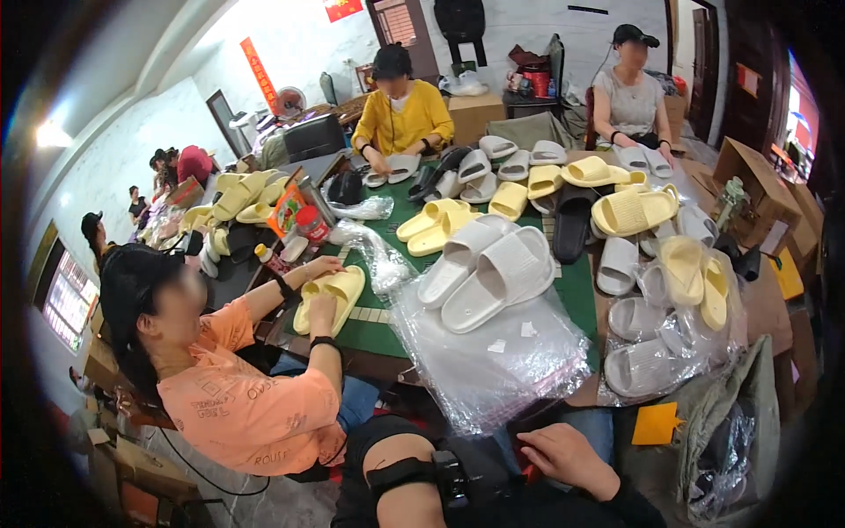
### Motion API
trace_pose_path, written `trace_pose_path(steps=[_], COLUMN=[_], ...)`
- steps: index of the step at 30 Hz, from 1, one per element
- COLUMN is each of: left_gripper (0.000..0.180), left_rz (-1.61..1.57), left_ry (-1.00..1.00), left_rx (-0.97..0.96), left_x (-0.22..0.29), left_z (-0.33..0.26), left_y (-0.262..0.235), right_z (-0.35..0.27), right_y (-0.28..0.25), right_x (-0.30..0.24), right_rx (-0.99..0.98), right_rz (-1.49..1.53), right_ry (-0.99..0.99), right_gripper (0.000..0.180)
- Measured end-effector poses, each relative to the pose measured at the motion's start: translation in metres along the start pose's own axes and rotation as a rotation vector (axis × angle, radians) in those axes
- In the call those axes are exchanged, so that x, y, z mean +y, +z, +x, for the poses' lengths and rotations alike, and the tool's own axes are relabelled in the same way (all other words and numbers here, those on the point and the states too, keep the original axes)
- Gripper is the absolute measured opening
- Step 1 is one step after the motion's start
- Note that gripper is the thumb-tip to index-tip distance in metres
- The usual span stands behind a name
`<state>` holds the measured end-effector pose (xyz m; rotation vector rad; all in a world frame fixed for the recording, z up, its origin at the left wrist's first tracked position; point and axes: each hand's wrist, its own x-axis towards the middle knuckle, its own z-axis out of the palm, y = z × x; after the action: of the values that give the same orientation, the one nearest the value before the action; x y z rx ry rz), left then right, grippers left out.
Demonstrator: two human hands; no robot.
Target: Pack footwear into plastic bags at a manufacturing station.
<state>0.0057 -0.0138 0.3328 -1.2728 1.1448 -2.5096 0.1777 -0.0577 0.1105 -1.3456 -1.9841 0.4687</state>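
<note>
Grey slippers: ribbed, open-toed | right grip: apart, seemingly empty | left grip: can't tell (unseen)

A strapped arm and the right sleeve are cut off by the lower edge. The table is partly hidden by clear bags and slippers. Faces are blurred; little can be made out of distant workers.

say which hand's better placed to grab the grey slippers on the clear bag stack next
Probably the right hand: it shows just below the clear bag stack bearing the grey slippers, with nothing visible in it. The left hand cannot be made out, so its reach is uncertain.
</note>
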Motion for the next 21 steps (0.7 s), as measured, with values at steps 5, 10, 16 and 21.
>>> trace_pose_path(steps=[5,10,16,21], left_gripper=[0.022,0.024,0.040,0.041], left_rz=[0.373,0.527,0.474,0.482], left_ry=[-0.276,-0.879,-1.236,-1.274], left_rx=[0.051,-0.658,-1.265,-1.455], left_x=[0.036,0.053,0.072,0.092], left_z=[-0.036,-0.145,-0.215,-0.253], left_y=[-0.034,-0.076,-0.097,-0.120], right_z=[0.000,-0.010,-0.006,-0.009], right_y=[-0.007,-0.024,-0.030,-0.023], right_x=[-0.009,-0.002,0.001,0.011], right_rx=[0.018,0.109,0.161,0.180], right_rz=[-0.029,-0.089,-0.165,-0.153], right_ry=[-0.002,0.136,0.162,0.160], right_gripper=[0.024,0.025,0.024,0.024])
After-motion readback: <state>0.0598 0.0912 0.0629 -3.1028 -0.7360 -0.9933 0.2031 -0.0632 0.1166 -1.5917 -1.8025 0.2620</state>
